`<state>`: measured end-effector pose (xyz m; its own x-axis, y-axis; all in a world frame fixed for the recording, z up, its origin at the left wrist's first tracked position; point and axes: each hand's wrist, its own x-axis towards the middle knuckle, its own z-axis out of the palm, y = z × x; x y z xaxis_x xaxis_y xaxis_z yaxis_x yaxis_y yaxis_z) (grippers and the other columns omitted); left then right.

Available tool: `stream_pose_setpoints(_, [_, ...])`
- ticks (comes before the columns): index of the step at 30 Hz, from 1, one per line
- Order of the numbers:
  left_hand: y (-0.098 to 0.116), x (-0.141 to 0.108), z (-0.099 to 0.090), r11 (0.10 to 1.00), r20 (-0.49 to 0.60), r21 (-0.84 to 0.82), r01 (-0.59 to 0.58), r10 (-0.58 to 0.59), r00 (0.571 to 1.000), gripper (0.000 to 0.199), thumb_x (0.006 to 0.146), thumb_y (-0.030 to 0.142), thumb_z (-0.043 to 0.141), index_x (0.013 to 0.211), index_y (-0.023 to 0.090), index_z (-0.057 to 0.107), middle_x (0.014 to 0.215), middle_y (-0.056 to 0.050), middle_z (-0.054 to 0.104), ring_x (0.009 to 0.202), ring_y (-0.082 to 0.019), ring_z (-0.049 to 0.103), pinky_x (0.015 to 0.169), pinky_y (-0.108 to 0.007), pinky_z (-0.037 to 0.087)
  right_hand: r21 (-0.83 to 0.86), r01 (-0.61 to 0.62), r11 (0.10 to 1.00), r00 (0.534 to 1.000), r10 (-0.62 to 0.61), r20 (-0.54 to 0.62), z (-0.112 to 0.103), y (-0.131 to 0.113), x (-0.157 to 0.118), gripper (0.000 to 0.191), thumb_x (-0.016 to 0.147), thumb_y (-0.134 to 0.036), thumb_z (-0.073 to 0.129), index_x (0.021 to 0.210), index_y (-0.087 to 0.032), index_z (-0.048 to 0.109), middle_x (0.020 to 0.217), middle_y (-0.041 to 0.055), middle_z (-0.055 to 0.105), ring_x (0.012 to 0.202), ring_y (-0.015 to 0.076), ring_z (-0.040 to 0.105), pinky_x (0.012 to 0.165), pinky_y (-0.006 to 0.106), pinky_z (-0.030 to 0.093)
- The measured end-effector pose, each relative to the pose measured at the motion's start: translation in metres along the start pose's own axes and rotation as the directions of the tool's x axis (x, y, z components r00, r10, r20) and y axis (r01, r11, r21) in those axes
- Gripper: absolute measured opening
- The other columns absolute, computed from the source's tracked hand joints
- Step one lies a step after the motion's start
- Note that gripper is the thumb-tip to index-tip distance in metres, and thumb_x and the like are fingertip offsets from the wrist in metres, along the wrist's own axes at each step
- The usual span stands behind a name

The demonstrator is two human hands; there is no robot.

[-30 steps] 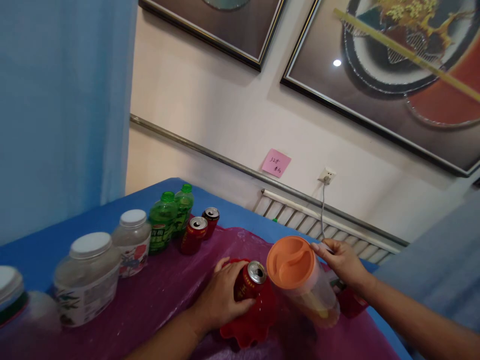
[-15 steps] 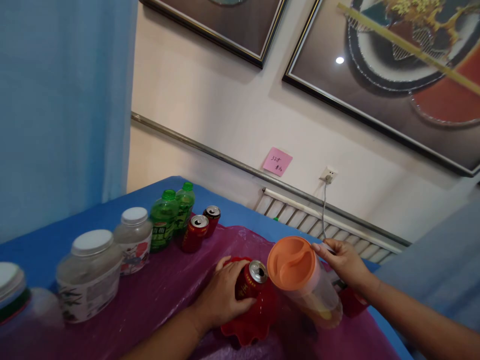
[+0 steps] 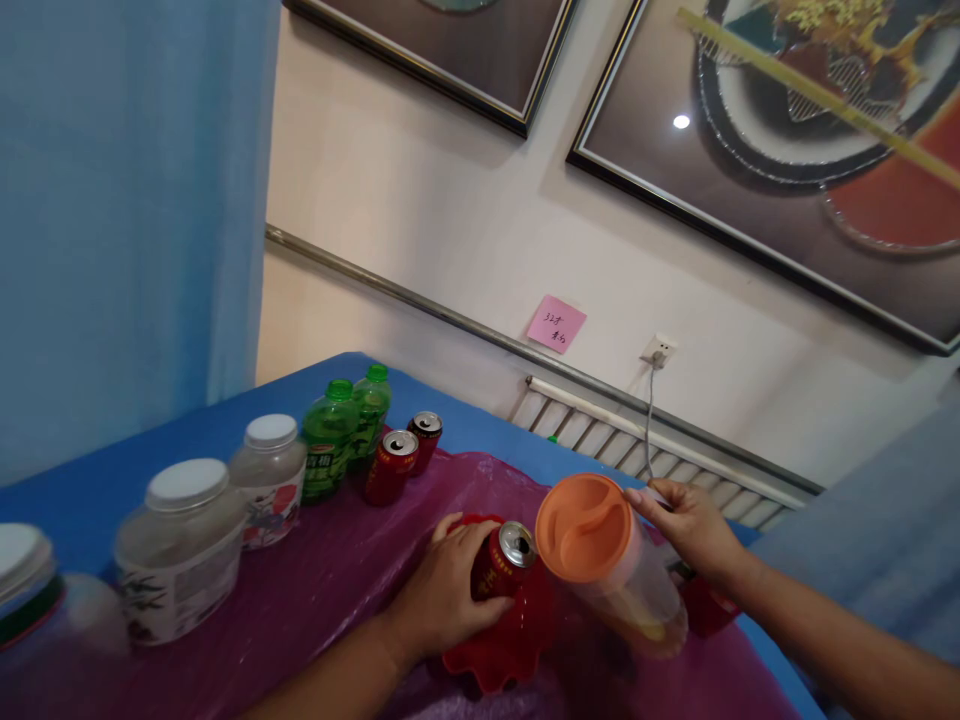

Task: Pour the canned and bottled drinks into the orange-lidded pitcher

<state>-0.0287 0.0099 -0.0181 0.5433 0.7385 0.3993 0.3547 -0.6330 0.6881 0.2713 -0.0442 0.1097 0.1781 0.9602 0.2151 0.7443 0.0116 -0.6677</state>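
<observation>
1. L hand (image 3: 442,590) wrapped round red can (image 3: 495,578), over red dish (image 3: 495,655), near ctr; can't tell if touching.
2. R hand (image 3: 694,530) grasping pitcher (image 3: 637,600) by handle; orange lid (image 3: 585,527) just right of can.
3. Green btls (image 3: 330,440) far left.

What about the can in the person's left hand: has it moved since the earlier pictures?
No, not visibly: the red can in the left hand keeps practically the same place relative to the fixed pink note.
</observation>
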Motion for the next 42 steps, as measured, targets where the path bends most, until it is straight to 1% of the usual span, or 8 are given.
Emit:
stream_pose_setpoints(8, [-0.0008,-0.0003,0.0003,1.0,0.012,0.005,0.015,-0.015,1.0,0.071,0.061,0.027,0.079,0.128,0.025,0.054,0.132,-0.006,0.065,0.124,-0.032,0.057,0.119,-0.059,0.02,0.005,-0.007,1.0,1.0,0.007,0.009,0.0014,0.0011,-0.0015,0.057,0.08,-0.069,0.061,0.057,-0.023,0.037,0.054,-0.0063,0.029,0.052,0.0099,0.028,0.048,0.025,0.023])
stream_pose_setpoints(11, [0.0003,-0.0001,-0.0002,1.0,0.017,-0.002,0.015,-0.015,1.0,0.07,0.062,0.026,0.079,0.127,0.025,0.054,0.131,-0.006,0.066,0.123,-0.031,0.058,0.12,-0.058,0.02,0.009,-0.011,1.0,1.0,0.011,-0.002,0.0007,-0.0005,-0.002,0.057,0.078,-0.069,0.062,0.057,-0.023,0.037,0.055,-0.0064,0.028,0.051,0.0097,0.028,0.048,0.024,0.024])
stream_pose_setpoints(20, [-0.001,-0.001,0.0016,1.0,0.006,0.008,0.001,-0.001,1.0,0.073,0.061,0.028,0.08,0.128,0.026,0.053,0.133,-0.006,0.065,0.125,-0.033,0.057,0.12,-0.059,0.02,0.026,-0.018,0.999,1.0,0.018,-0.006,-0.0004,-0.006,-0.0031,0.055,0.078,-0.067,0.062,0.056,-0.023,0.038,0.054,-0.006,0.031,0.051,0.0095,0.028,0.048,0.024,0.024])
stream_pose_setpoints(32, [0.0024,-0.0001,-0.0005,1.0,0.017,0.0,0.011,-0.011,1.0,0.071,0.06,0.027,0.081,0.127,0.027,0.054,0.13,-0.004,0.066,0.123,-0.03,0.058,0.12,-0.057,0.02,0.029,-0.028,0.999,1.0,0.029,-0.001,-0.0009,-0.0066,-0.0033,0.057,0.076,-0.07,0.061,0.056,-0.024,0.035,0.054,-0.0066,0.028,0.051,0.0095,0.026,0.047,0.024,0.023])
stream_pose_setpoints(37, [0.0014,-0.0005,0.0,1.0,0.005,0.003,0.0,0.0,1.0,0.071,0.06,0.028,0.08,0.126,0.027,0.054,0.13,-0.005,0.066,0.123,-0.031,0.058,0.12,-0.057,0.021,0.039,-0.038,0.998,0.999,0.038,-0.003,-0.0004,-0.0033,-0.0033,0.059,0.075,-0.073,0.062,0.057,-0.023,0.036,0.055,-0.0065,0.029,0.052,0.0096,0.026,0.047,0.024,0.023])
stream_pose_setpoints(42, [0.0024,0.0002,-0.0007,1.0,0.013,-0.008,-0.011,0.011,1.0,0.07,0.061,0.027,0.079,0.126,0.027,0.054,0.13,-0.006,0.066,0.121,-0.032,0.059,0.119,-0.059,0.021,0.012,-0.034,0.999,0.999,0.034,-0.003,-0.0009,-0.0026,-0.0038,0.06,0.076,-0.074,0.061,0.057,-0.023,0.035,0.055,-0.0064,0.029,0.051,0.0099,0.027,0.047,0.024,0.024])
